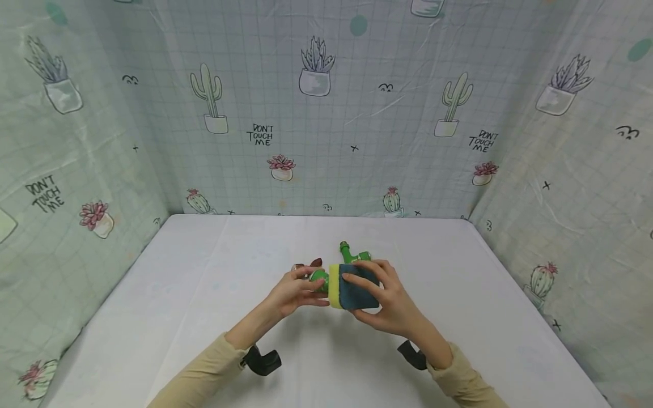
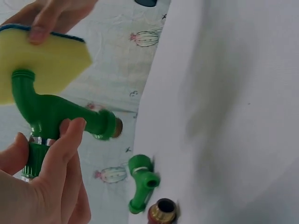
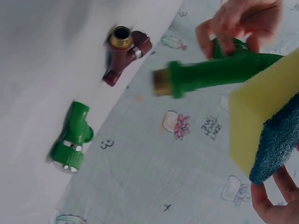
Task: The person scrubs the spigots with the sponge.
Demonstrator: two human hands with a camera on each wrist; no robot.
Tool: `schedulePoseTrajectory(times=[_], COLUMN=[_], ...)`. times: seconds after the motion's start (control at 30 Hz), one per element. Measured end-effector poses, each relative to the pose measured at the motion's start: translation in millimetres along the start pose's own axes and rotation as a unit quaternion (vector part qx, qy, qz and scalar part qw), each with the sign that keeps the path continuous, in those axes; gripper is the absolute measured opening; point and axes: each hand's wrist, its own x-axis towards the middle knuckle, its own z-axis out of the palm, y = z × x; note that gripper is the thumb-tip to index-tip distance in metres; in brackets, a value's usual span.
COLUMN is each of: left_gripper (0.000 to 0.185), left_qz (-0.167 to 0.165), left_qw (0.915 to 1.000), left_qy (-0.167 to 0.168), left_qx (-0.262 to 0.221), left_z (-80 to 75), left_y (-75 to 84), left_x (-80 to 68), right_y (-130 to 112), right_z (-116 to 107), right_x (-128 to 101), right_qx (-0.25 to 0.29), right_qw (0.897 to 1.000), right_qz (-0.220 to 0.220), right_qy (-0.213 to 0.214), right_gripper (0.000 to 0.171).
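A person in long beige sleeves [image 1: 204, 368], bare-handed, wears a black camera mount [image 1: 262, 361] strapped under each wrist.

Both forearms reach forward and the two hands meet at the middle, each with fingers curled in a grip.

The left hand [image 1: 295, 292] comes in from the left, its thumb and fingers [image 2: 70, 140] pinched closed; the right hand [image 1: 389, 300] faces it, fingers [image 1: 359, 279] spread and bent over the top, thumb underneath. Beige sleeves cover both forearms to the wrists.

"DON'T TOUCH ME" printed on backdrop cloth [image 1: 262, 135]
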Motion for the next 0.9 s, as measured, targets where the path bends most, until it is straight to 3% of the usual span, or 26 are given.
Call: schedulePoseTrajectory(times=[0.2,0.57,0.77,0.9], left_gripper=[0.041,0.049,0.046,0.044], left_qz=[-0.007,0.007,0.002,0.005], left_qw=[0.9998,0.9998,0.9996,0.9993], left_qy=[0.009,-0.02,-0.026,-0.034], left_qx=[0.018,0.0,-0.008,0.012], left_z=[2.5,-6.6,-17.5,-35.4], left_y=[-3.8,10.0,23.2,33.9], left_x=[2.0,-3.0,-9.7,-14.5], right_y=[-2,9,18,24], right_z=[1,1,-2,-4], right_x=[6,-10,-22,-32], right_qx=[-0.025,-0.067,-0.072,-0.063], right_qw=[0.999,0.997,0.997,0.998], right_qz=[-0.024,-0.037,-0.006,0.022], right_qy=[0.001,-0.01,-0.021,-0.024], right_gripper=[0.054,0.05,0.05,0.054])
